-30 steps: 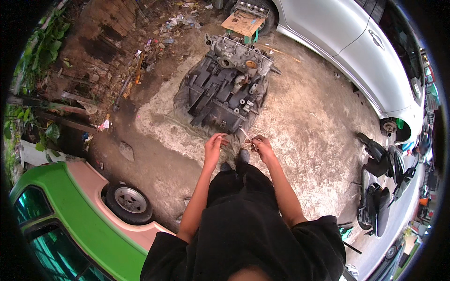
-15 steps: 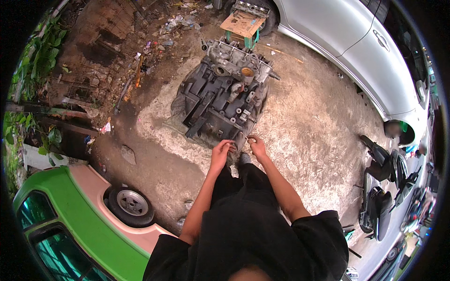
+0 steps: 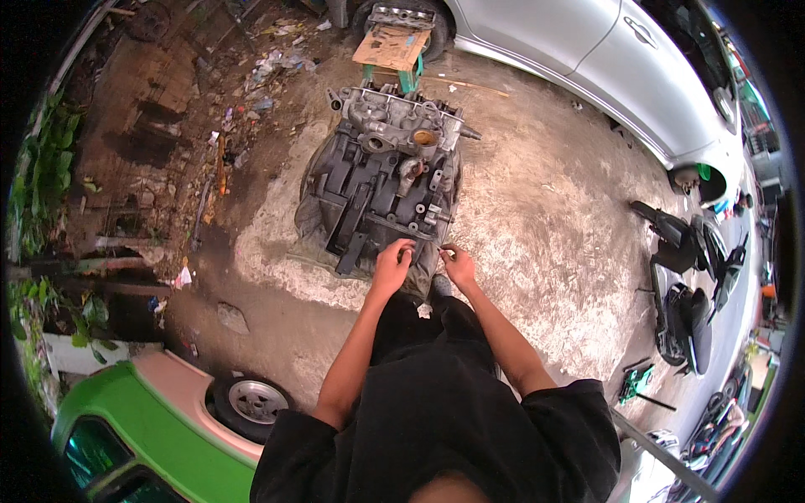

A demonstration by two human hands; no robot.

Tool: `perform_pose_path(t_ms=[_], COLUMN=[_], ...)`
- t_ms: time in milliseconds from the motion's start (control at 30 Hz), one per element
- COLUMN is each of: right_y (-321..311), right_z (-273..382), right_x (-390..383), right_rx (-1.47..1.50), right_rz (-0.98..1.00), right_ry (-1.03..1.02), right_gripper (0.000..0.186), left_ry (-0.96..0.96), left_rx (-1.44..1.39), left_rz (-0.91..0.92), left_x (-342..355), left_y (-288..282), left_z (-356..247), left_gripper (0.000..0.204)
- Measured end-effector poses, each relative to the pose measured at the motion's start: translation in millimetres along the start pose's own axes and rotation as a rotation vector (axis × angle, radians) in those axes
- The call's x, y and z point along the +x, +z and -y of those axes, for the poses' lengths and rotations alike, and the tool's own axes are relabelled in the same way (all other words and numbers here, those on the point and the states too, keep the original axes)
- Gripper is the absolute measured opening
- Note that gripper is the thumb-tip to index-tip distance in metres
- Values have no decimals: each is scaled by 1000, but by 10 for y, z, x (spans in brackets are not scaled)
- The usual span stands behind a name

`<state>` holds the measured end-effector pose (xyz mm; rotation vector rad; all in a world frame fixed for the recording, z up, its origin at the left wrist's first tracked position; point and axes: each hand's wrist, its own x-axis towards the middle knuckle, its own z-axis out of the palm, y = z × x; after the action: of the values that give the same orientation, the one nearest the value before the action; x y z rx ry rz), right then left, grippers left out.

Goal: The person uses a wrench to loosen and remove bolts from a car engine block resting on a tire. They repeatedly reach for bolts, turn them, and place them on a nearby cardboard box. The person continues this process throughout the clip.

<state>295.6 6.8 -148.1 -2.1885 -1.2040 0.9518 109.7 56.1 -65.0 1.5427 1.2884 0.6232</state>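
Starting way over on the left there's a strip of leafy green plants point(image 3: 33, 193) along the edge, then a green car point(image 3: 126, 427) with a faded pinkish fender and a dull silver alloy wheel point(image 3: 251, 401) poking in from the bottom corner. The ground point(image 3: 545, 235) is rough, cracked concrete, pale and chalky in the middle and dark with dirt and scattered litter toward the left. Sitting in the middle is the engine block point(image 3: 381, 189), a chunky mix of black ribbed casting and bare grey aluminium up top, with round ports and bolt holes all over it, lying on the concrete. The left hand point(image 3: 392, 264) is right at the near edge of the block, fingers curled in and touching it, though whether it's actually pinching anything I can't tell. The right hand point(image 3: 458, 265) is just beside it, slightly off the block's corner, fingers pinched together around something small, too tiny to make out. Both bare forearms come up from a black short-sleeved shirt point(image 3: 436, 436). Behind the engine there's a little wooden stool point(image 3: 391, 49) with a worn flat top and green legs. Further right, a smooth silver car point(image 3: 604, 59) curves along the top, and some dark motorbikes point(image 3: 692, 285) are parked at the right edge.
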Motion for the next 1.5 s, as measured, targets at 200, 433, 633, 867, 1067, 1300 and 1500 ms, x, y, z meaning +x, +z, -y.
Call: perform_pose_path(t_ms=[200,433,633,867,1067,1300,1500], right_y=[-74,-28,-72,53,-6,-107,23], right_z=[168,106,14,-119,-29,305,587], right_x=[-45,-20,79,176,179,89,-19], right_rx=[-317,-405,-445,-358,-306,-77,782], right_rz=[-2,10,113,75,113,189,352], right_ry=[-100,-147,-161,-177,-51,122,423], right_gripper=[24,18,19,16,21,33,17], left_ry=[401,501,597,581,586,574,575], left_rx=[550,843,861,919,917,852,762], left_rz=[139,250,265,316,305,302,317], left_x=[307,638,842,963,960,936,924], left_y=[-79,98,121,125,133,118,107], left_z=[21,20,98,174,181,156,164], left_gripper=[43,74,83,84,85,87,89])
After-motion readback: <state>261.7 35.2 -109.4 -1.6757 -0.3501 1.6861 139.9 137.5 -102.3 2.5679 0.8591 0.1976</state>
